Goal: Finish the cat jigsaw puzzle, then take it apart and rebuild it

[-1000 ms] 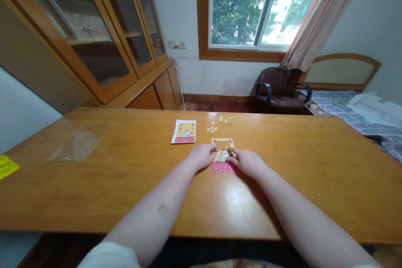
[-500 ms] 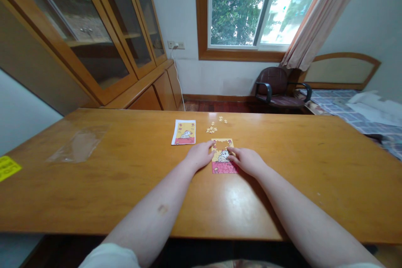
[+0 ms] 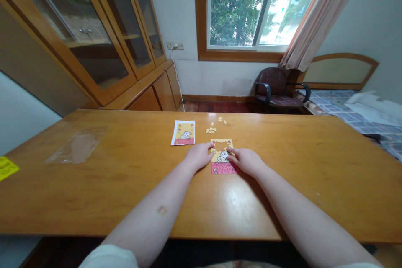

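A partly assembled jigsaw puzzle [image 3: 223, 168] lies flat on the table, with a yellow upper part, a white cartoon animal in the middle and a pink lower part. Inside its upper half an unfilled gap shows the wood. My left hand [image 3: 199, 155] rests at the puzzle's left edge, fingertips touching it, thumb and fingers apart. From the right, my right hand [image 3: 246, 160] lays its fingertips on the puzzle beside the gap, also spread. Any small piece under those fingertips is hidden. Loose puzzle pieces [image 3: 211, 130] lie beyond the puzzle.
A picture card [image 3: 184, 133] with the same design lies left of the puzzle. Farther left is a clear plastic bag [image 3: 77, 144], near a yellow label [image 3: 6, 167]. The wooden table [image 3: 125, 184] ends just before a chair [image 3: 273, 86].
Both hands keep almost the same place on the puzzle. The whole view has shifted very slightly; nothing else visibly differs.
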Action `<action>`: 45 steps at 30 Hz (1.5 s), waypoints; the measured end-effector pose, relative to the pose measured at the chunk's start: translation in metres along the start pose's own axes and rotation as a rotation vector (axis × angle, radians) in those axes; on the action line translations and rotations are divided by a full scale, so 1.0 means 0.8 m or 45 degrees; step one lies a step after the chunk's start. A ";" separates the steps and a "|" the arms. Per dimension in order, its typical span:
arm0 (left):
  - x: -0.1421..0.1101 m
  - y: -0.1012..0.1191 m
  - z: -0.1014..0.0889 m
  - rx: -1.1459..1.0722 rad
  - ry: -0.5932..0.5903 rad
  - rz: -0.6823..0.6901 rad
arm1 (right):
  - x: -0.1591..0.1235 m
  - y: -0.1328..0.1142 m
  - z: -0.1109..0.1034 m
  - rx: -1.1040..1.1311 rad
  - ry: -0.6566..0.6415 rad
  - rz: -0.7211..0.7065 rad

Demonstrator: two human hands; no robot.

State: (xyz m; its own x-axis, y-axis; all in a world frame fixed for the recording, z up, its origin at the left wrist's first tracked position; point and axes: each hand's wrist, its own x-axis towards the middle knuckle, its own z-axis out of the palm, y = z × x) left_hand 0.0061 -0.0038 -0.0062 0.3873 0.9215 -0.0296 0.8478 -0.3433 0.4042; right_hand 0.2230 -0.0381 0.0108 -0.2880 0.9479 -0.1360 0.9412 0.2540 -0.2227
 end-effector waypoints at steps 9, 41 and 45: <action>0.000 0.001 0.000 -0.021 0.019 -0.018 | -0.002 0.000 -0.001 0.019 0.007 -0.035; 0.031 -0.013 0.019 -0.511 0.485 -0.256 | 0.084 0.034 0.030 0.202 0.463 0.263; 0.034 -0.012 0.015 -0.528 0.450 -0.321 | 0.125 0.037 0.029 0.158 0.586 0.157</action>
State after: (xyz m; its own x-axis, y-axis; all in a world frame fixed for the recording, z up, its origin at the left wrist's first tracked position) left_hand 0.0132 0.0222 -0.0221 -0.0114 0.9943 0.1061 0.6580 -0.0725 0.7495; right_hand 0.2181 0.0600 -0.0316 -0.0416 0.9631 0.2660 0.9271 0.1364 -0.3490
